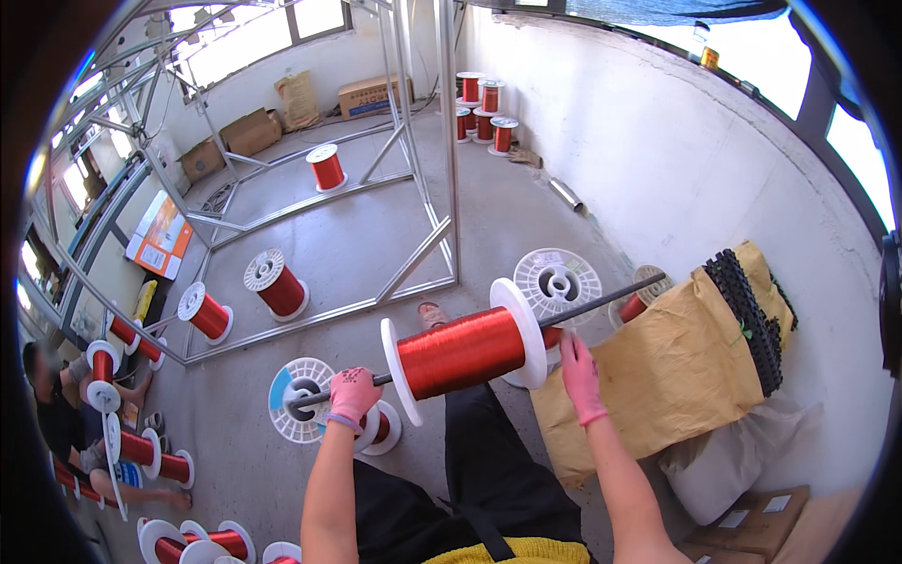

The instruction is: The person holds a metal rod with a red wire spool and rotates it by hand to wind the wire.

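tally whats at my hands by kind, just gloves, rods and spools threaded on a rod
Pink gloves, on your left hand and right hand: 2
Dark rod, gripped near one end by the left hand: 1
Red wire spool, threaded on that rod: 1
Total: 4

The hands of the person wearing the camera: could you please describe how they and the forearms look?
The left hand wears a pink glove with dark markings and a lilac cuff. The right hand wears a pink glove too. Both forearms are bare, with no sleeves in view.
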`<move>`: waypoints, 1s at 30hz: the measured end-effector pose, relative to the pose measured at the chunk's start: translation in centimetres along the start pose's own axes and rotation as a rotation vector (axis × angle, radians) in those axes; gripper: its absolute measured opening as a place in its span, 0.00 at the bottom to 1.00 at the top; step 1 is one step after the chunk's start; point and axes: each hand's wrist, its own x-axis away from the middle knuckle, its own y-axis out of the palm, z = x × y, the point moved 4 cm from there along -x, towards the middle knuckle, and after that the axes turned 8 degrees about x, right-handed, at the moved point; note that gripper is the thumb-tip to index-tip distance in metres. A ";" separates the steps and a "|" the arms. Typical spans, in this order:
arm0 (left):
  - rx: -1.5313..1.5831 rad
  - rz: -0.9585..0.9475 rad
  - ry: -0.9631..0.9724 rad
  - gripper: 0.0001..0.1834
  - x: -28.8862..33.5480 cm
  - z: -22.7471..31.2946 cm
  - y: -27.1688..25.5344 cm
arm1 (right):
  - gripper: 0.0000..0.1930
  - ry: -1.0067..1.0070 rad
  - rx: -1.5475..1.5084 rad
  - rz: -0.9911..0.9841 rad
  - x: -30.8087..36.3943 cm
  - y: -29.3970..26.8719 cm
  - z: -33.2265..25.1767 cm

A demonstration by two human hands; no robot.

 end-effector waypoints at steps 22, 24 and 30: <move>-0.100 0.051 0.067 0.17 -0.2 0.1 0.2 | 0.22 0.232 0.449 -0.477 12.6 6.9 16.8; -0.101 0.072 0.055 0.14 -0.4 -0.2 0.7 | 0.21 0.018 0.569 -0.285 10.0 6.7 15.8; -0.041 0.079 0.052 0.13 0.2 0.8 -0.2 | 0.18 0.255 -0.436 -0.194 1.7 5.1 7.6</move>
